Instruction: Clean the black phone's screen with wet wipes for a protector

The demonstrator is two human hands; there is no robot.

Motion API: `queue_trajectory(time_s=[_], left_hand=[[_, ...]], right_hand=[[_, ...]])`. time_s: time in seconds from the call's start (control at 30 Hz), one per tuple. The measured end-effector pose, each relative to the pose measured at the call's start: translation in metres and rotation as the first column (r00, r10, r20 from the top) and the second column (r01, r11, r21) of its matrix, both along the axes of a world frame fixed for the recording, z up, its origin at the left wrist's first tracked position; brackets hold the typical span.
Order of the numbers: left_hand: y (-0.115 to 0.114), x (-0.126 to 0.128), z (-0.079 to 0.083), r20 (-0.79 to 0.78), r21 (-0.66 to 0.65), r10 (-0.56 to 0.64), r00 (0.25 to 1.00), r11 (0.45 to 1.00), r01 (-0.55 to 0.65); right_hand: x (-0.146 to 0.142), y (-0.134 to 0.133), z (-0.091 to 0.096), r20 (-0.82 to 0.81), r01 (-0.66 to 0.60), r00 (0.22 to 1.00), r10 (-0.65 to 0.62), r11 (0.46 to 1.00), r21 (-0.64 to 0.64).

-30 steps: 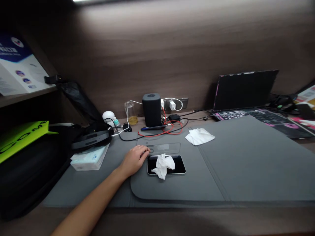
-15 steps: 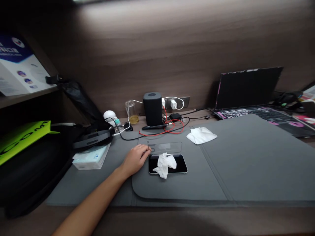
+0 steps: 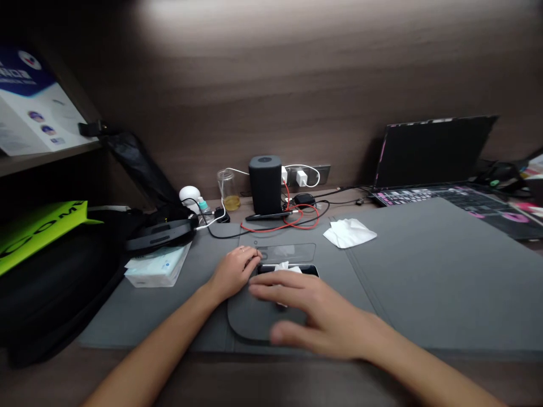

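My left hand (image 3: 236,271), with a ring on it, lies on the grey mat with its fingers curled at the left ends of a clear phone-shaped sheet (image 3: 303,252) and a phone (image 3: 313,271). Whether something is pinched under the fingertips is hidden. My right hand (image 3: 303,308) hovers over the phone, slightly blurred, thumb spread from the fingers and nothing visible in it. It covers much of the phone and of the crumpled white tissue (image 3: 283,266) on its dark screen. Behind lies the clear sheet, flat on the mat.
A white tissue (image 3: 349,233) lies right of the phone. Behind stand a black speaker (image 3: 266,186), a glass jar (image 3: 229,192) and tangled cables (image 3: 292,224). An open laptop (image 3: 432,155) is at the right. A tissue pack (image 3: 156,271) and black bag (image 3: 55,294) are left.
My right hand has come in from the lower right and now hangs over the phone and crumpled tissue. My left hand stays in place.
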State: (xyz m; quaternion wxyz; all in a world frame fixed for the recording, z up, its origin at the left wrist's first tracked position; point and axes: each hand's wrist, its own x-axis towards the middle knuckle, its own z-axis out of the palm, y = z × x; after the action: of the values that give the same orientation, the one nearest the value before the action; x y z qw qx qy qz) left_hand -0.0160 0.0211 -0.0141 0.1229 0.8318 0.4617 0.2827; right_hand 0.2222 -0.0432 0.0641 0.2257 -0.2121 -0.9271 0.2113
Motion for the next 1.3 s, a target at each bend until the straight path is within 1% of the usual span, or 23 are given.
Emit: queue_trajectory(time_s=[0.1, 0.17, 0.2, 0.27, 0.37, 0.43, 0.5, 0.6, 0.8, 0.97, 1.0, 1.07, 1.17, 1.3], left_hand=[[0.0, 0.001, 0.0, 0.001, -0.002, 0.0, 1.0, 1.0, 0.0], [-0.001, 0.001, 0.0, 0.003, 0.0, 0.005, 1.0, 1.0, -0.005], [-0.001, 0.001, 0.0, 0.003, -0.001, 0.006, 1.0, 1.0, -0.006], [-0.001, 0.001, 0.001, 0.0, -0.006, 0.004, 1.0, 1.0, -0.004], [-0.001, 0.001, 0.0, -0.01, -0.013, 0.005, 1.0, 1.0, -0.005], [-0.001, 0.001, 0.0, -0.016, -0.022, 0.002, 1.0, 1.0, -0.003], [0.0, 0.001, -0.001, -0.014, -0.029, 0.001, 1.0, 1.0, -0.001], [-0.001, 0.0, 0.0, -0.006, -0.034, 0.004, 1.0, 0.999, -0.004], [-0.001, 0.0, 0.001, 0.001, -0.035, -0.004, 1.0, 0.999, 0.004], [-0.001, 0.0, -0.001, 0.014, -0.046, 0.001, 1.0, 0.999, -0.001], [0.0, 0.0, -0.001, 0.014, -0.047, 0.003, 1.0, 0.999, -0.002], [0.0, 0.0, -0.001, 0.012, -0.048, 0.001, 1.0, 0.999, 0.0], [0.0, 0.0, -0.001, 0.006, -0.043, -0.006, 1.0, 0.999, 0.006], [-0.001, 0.0, 0.001, -0.003, -0.047, 0.0, 1.0, 0.999, 0.0]], right_hand=[[-0.009, 0.024, -0.028, 0.078, 0.067, 0.993, -0.084, 0.978, 0.197], [-0.01, 0.032, -0.044, 0.144, 0.068, 0.984, -0.106, 0.966, 0.248], [-0.009, 0.033, -0.049, 0.165, 0.068, 0.98, -0.115, 0.963, 0.261], [-0.006, 0.032, -0.053, 0.179, 0.085, 0.974, -0.139, 0.956, 0.28], [0.002, 0.029, -0.048, 0.168, 0.166, 0.961, -0.22, 0.943, 0.287], [0.006, 0.029, -0.046, 0.191, 0.225, 0.941, -0.28, 0.938, 0.265], [0.005, 0.03, -0.047, 0.236, 0.244, 0.926, -0.296, 0.942, 0.229], [0.0, 0.033, -0.05, 0.266, 0.193, 0.934, -0.238, 0.964, 0.184], [-0.005, 0.033, -0.053, 0.218, 0.121, 0.966, -0.142, 0.987, 0.109], [-0.006, 0.035, -0.059, 0.127, -0.012, 0.992, 0.004, 0.998, 0.064], [-0.007, 0.036, -0.06, 0.105, -0.022, 0.994, 0.017, 0.998, 0.054], [-0.008, 0.036, -0.061, 0.079, -0.004, 0.997, 0.001, 0.999, 0.034], [-0.011, 0.036, -0.061, 0.087, 0.048, 0.995, -0.049, 0.999, 0.023], [-0.013, 0.033, -0.058, 0.125, 0.024, 0.992, -0.026, 1.0, 0.016]])
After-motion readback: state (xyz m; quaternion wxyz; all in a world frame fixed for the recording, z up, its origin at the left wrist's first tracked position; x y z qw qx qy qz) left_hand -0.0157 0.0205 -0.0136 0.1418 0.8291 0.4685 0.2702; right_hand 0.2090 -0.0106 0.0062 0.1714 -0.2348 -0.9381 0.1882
